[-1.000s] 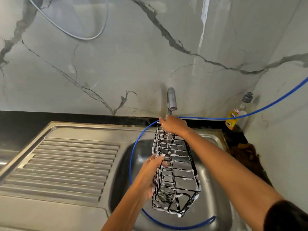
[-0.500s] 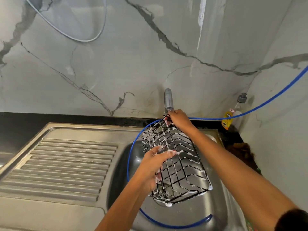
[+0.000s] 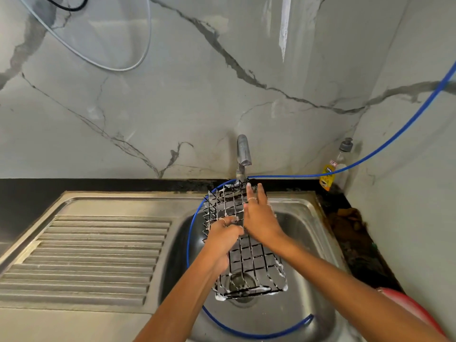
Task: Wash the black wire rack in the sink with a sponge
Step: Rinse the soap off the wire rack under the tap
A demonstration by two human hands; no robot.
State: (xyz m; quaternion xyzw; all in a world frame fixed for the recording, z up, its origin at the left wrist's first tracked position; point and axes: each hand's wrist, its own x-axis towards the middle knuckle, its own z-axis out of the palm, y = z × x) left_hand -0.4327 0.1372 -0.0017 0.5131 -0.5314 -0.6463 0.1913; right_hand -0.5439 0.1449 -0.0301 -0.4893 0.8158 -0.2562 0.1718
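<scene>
Both forearms are bare, with thin rings on fingers of the left hand (image 3: 225, 239) and right hand (image 3: 259, 218).

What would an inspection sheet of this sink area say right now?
Surface: stainless steel sink with ribbed drainboard on its left.
Job's things: black wire rack, foam-streaked, held tilted over the basin under the metal tap; no sponge seen.
Clutter: yellow-labelled soap bottle in the corner; red object at right edge.
Grippers: left hand grips the rack; right hand rests flat on it.
Cables: blue hose loops into the basin; grey cable on the wall.
Surroundings: marble-patterned wall.
</scene>
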